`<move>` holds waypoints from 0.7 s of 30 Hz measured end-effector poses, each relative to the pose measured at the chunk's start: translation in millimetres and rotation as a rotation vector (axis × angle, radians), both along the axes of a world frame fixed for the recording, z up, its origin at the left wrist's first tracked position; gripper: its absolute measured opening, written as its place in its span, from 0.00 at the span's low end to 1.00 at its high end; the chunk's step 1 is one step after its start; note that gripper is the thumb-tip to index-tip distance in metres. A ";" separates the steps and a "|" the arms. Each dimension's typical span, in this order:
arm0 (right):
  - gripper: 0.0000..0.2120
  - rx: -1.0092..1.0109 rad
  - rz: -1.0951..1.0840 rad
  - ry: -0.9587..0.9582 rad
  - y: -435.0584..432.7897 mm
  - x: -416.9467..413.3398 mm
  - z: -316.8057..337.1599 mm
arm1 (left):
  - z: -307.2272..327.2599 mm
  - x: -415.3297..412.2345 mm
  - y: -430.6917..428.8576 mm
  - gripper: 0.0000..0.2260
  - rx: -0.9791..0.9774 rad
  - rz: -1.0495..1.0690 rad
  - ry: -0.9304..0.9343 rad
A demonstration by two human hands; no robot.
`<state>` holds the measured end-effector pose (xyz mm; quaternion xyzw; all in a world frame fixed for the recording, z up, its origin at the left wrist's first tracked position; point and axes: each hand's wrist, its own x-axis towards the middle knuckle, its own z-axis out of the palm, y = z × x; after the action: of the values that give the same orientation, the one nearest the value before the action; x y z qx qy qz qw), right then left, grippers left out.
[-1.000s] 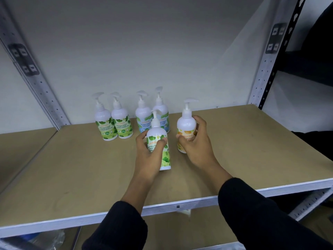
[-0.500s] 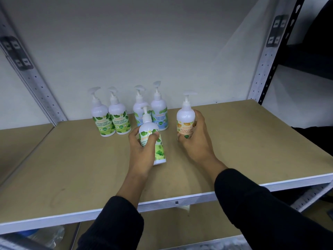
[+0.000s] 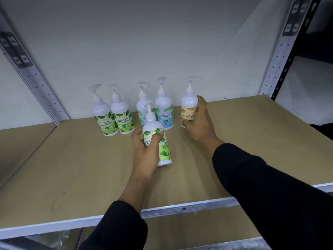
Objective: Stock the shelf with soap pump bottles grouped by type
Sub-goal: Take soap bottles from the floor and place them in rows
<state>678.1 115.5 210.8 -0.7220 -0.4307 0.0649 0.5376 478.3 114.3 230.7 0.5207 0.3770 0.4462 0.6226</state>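
A white plastic pump bottle w/ a green leaf label (image 3: pixel 156 141) is gripped round its upper body by the left hand (image 3: pixel 144 154), w/ the thumb across the label's front & the fingers wrapped round the left side. The bottle is tilted, pump head leaning toward the back. Its base is low over the tan wooden shelf board (image 3: pixel 72 168); whether the base touches the board cannot be told. It is held just in front of the back row, approx. in line w/ the blue pair.

A 2nd white pump bottle w/ an orange label (image 3: pixel 188 110) is held upright by the right hand (image 3: pixel 200 125), fingers curled round its right side. It is placed at the right end of the back row, near the blue pair but apart from it.

The 2 hands are kept apart, each clamped on its own bottle.

In the back row, 2 white pump bottles w/ green labels (image 3: pixel 123 120) are stood touching at the left. After a gap, 2 white pump bottles w/ blue labels (image 3: pixel 164 114) are stood side by side; the left 1 is partly hidden by the tilted bottle's pump.

Both forearms are covered by black sleeves (image 3: pixel 261 186). The board is edged at the front by a white metal rail (image 3: pixel 180 209) & flanked by perforated grey metal uprights (image 3: pixel 277 56). A pale wall (image 3: pixel 144 42) is seen behind.
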 end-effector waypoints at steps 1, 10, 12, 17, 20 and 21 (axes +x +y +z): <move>0.43 -0.005 -0.002 -0.003 1.4 1.6 0.1 | 0.2 -0.3 0.4 0.20 -0.001 -0.001 0.000; 0.44 -0.041 -0.015 -0.011 9.2 8.6 1.7 | -0.9 1.0 1.2 0.20 -0.015 0.000 -0.013; 0.44 -0.037 -0.012 -0.011 9.5 8.5 2.2 | -0.4 1.1 1.0 0.20 -0.021 0.000 -0.014; 0.45 -0.041 -0.019 -0.003 8.6 7.7 2.8 | 0.1 0.0 -0.4 0.20 -0.024 0.003 -0.020; 0.50 -0.054 -0.026 0.053 1.1 3.9 8.4 | 2.7 -1.1 -2.3 0.21 -0.023 0.008 -0.018; 0.53 -0.057 -0.045 0.098 -3.8 -0.4 11.2 | 4.1 -2.1 -3.1 0.21 -0.020 0.009 -0.016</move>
<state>677.7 111.8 222.1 -0.7425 -0.3853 0.1002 0.5388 476.2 111.2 234.8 0.5092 0.3786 0.4496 0.6287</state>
